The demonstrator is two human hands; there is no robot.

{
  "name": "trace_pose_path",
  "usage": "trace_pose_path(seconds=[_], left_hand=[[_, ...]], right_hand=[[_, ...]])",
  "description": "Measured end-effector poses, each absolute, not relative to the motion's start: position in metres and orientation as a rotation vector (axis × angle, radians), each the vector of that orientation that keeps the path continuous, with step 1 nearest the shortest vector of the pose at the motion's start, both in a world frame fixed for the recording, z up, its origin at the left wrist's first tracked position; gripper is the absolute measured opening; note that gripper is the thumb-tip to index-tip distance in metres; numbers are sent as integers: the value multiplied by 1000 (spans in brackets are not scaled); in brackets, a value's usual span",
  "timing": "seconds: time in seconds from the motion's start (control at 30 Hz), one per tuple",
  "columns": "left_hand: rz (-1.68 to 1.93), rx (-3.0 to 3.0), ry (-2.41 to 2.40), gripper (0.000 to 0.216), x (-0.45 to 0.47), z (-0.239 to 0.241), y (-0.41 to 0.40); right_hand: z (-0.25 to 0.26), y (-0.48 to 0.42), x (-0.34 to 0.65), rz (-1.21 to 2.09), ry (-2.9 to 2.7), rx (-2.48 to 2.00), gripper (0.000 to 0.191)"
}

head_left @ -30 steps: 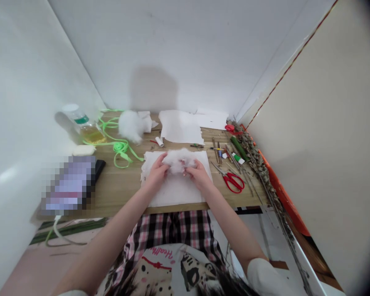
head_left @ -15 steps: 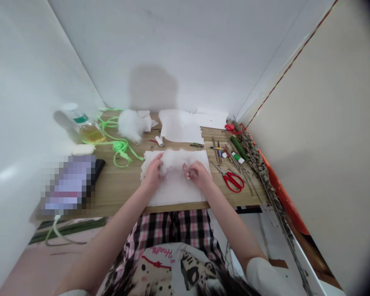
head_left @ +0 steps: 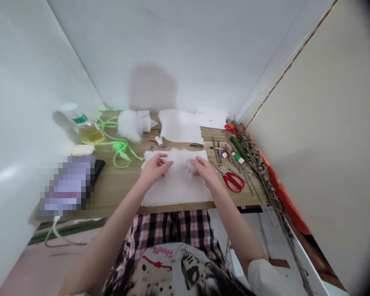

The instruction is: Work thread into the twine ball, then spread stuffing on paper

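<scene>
A thin tuft of white fluffy stuffing [head_left: 179,161] lies on a torn-edged sheet of white paper [head_left: 172,193] at the table's front edge. At its left side, my left hand [head_left: 154,168] has the thumb and fingers apart, with the thumb reaching over the tuft's edge. My right hand [head_left: 203,169] pinches the right side of the stuffing between thumb and fingers. White on white makes the tuft's outline hard to see.
Red-handled scissors [head_left: 233,181] lie right of the paper, near sticks and a paint tube [head_left: 238,158]. Leftward are green cord [head_left: 120,146], a bottle [head_left: 88,127] and a phone [head_left: 69,183]. More stuffing [head_left: 130,125] and torn paper [head_left: 181,125] lie behind.
My left hand has opened wider, and its thumb now points right. My right hand has shifted slightly right. The stuffing looks flatter and thinner, and the paper has slid slightly.
</scene>
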State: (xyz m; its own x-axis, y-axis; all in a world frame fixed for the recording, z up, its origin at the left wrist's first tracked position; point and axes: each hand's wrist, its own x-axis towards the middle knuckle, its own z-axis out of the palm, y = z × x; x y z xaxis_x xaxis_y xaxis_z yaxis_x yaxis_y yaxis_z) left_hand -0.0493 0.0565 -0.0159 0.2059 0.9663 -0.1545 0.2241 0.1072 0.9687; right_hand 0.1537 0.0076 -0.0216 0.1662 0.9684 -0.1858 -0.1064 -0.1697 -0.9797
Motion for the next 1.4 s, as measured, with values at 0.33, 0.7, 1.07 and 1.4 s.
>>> trace_pose_path(seconds=[0.33,0.7,1.07,1.4], left_hand=[[750,1510,1298,44,-55,-20,51],[916,2098,1553,42,-61,-18,53],[729,2252,1181,30,-44,-41,65],[879,2256,1355,48,-45,-32,55]], right_hand=[[-33,14,149,664,-1506,-1720,21],[-24,10,149,318,-1727,-1647,36],[-37,22,136,636,-1889,-1463,44],[-27,20,141,404,-1882,-1473,50]])
